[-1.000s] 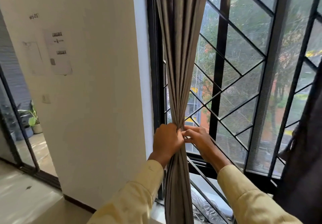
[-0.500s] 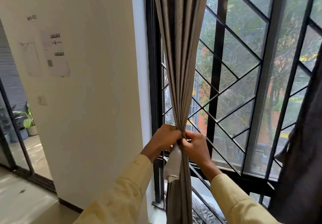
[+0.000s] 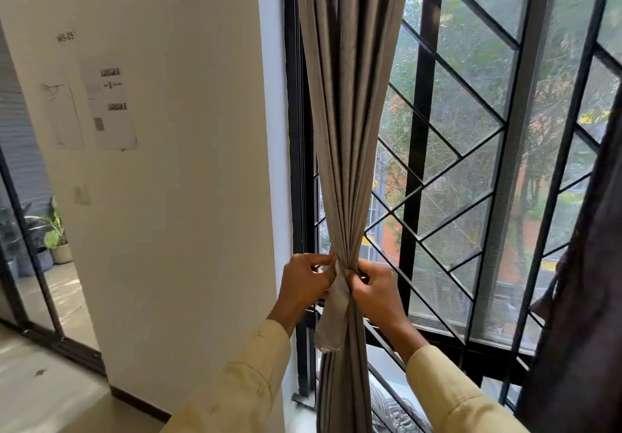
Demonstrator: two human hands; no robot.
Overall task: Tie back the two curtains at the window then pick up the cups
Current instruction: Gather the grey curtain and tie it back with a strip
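One left hand (image 3: 308, 283), one right hand (image 3: 377, 293), both pinch-tight on one tie band (image 3: 333, 318) at one curtain (image 3: 350, 129)

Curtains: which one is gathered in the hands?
The beige curtain by the wall, gripped by left hand and right hand; the dark curtain at right hangs untouched.

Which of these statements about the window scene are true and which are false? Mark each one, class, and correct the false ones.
1. The left hand and right hand both pinch the gathered grey curtain. True.
2. A pale fabric strip hangs just below the hands. True.
3. The right hand holds the dark curtain. False: it hangs untouched at the right edge.
4. The white wall is bare. False: papers are stuck on it.
5. A potted plant stands at the far left. True.
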